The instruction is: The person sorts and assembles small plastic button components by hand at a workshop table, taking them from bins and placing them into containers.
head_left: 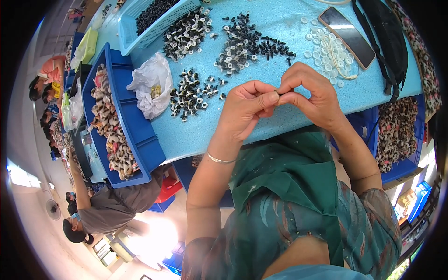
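Observation:
Above the front edge of the blue table [196, 137], my left hand [247, 106] and my right hand [313, 91] meet at their fingertips. Both are closed in a pinch, thumbs against forefingers, around one small dark piece [279, 94]. Most of it is hidden by the fingers, so its exact kind cannot be told. Left of my left hand lies a pile of small black stemmed pieces with white rings [189, 95]. Beyond my hands are loose black stemmed pegs [275, 47] and a mixed black-and-clear pile [233, 58]. Clear round washers [322, 53] are scattered past my right hand.
A blue bin [126, 149] of spotted plush pieces stands left, beside a white plastic bag [156, 77]. Farther back are a light-blue basket [135, 39] and another black-and-white pile [186, 35]. A phone [347, 35] and black pouch [385, 42] lie right. A co-worker [112, 210] sits left.

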Tool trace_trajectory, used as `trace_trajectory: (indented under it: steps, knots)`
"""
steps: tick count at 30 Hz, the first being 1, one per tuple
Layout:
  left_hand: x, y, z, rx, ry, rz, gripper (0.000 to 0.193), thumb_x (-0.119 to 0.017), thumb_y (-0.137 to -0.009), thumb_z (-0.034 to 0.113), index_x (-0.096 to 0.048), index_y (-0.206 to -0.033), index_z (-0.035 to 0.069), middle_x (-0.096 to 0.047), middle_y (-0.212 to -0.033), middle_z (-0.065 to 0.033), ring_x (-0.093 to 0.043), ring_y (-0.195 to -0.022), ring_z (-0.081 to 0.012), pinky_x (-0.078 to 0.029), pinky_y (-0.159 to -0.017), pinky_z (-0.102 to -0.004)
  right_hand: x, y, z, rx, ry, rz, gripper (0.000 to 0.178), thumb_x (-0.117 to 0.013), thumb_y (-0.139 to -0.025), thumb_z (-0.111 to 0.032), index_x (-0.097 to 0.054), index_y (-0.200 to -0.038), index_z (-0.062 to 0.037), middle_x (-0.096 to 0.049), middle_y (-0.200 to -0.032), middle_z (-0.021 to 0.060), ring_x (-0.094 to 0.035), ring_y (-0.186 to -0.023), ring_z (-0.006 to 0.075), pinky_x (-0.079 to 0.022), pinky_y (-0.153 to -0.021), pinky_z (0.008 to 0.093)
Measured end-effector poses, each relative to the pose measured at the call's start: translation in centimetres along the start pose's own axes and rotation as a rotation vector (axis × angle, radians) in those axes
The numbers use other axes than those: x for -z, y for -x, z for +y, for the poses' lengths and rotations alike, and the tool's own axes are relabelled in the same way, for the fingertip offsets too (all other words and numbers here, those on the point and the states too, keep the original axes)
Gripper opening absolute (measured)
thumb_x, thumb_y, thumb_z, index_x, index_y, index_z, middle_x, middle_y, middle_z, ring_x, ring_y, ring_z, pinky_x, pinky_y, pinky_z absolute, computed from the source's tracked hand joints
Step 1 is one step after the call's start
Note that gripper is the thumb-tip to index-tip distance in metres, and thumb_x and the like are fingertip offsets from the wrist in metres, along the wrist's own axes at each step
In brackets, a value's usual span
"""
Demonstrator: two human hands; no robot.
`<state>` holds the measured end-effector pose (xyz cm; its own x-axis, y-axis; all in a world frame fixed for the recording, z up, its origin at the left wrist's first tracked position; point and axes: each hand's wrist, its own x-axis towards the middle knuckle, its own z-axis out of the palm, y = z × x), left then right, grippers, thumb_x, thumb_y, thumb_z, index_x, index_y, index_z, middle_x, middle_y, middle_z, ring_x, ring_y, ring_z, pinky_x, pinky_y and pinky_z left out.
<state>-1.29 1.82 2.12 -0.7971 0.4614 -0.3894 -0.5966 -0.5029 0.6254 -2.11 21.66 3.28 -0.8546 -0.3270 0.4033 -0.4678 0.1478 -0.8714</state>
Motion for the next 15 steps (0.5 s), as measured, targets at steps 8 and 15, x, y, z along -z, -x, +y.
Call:
trace_trajectory:
  steps: [8,15]
  knots:
    - [0.6,-4.0,1.5,-1.152,-1.786,0.354,0.017,-0.074,-0.076,0.007,-0.069,-0.092,0.005,-0.059,-0.082,-0.0066,-0.058,-0.075,-0.0239,-0.046,-0.063,-0.0338,-0.2,0.5,1.2,-0.072,0.062,0.015,0.015,-0.075,-0.079,-0.004,-0.063,-0.089,-0.0029,-0.062,-0.086,0.006,-0.061,-0.075,0.018,-0.049,-0.069,0.0296]
    - [1.6,-4.7,1.3,-1.018,-1.918,0.361,0.019,-0.073,-0.072,0.001,-0.068,-0.089,0.007,-0.058,-0.084,-0.0065,-0.057,-0.082,-0.0266,-0.048,-0.067,-0.0378,0.0,0.4,1.6,-0.071,0.081,0.033,0.014,-0.074,-0.08,-0.002,-0.063,-0.089,-0.002,-0.062,-0.085,0.0057,-0.06,-0.073,0.0163,-0.049,-0.068,0.0285]
